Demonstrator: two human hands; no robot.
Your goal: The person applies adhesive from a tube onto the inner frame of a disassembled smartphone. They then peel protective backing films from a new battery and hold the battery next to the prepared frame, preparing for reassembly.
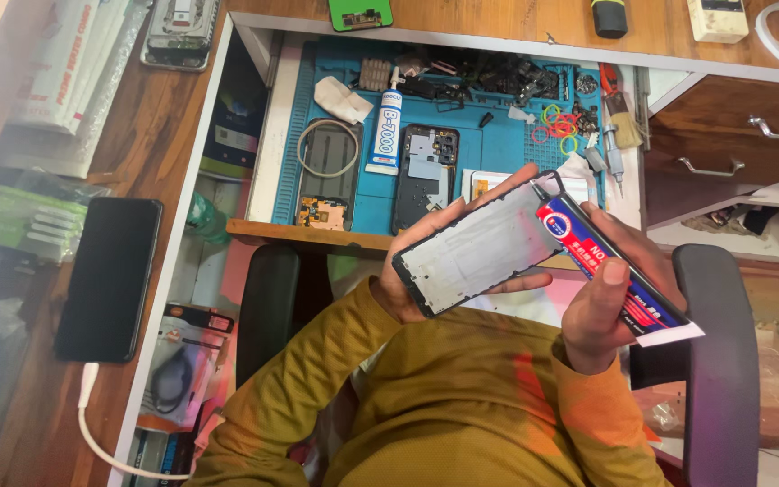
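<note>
I see my left hand wrapped around a phone frame. My fingers curl behind it and my thumb lies along the near edge. The frame is tilted, with its pale inner side facing up at me. It sits over my lap, in front of the desk edge.

My right hand is closed tight on a glue tube. The tube is red, blue and white. Its black tip touches the top corner of the frame. My thumb presses on the side of the tube.

Past my hands there is a blue mat in an open drawer. On the mat lies a second phone body with its back off. Just beside it lies another white glue tube. A dark phone back with a white ring on it lies further left. Some bright rubber bands lie near the right side of the mat.

On the brown desk to my left, a black phone lies flat. A white cable is plugged into it. I am wearing a yellow sweater.
</note>
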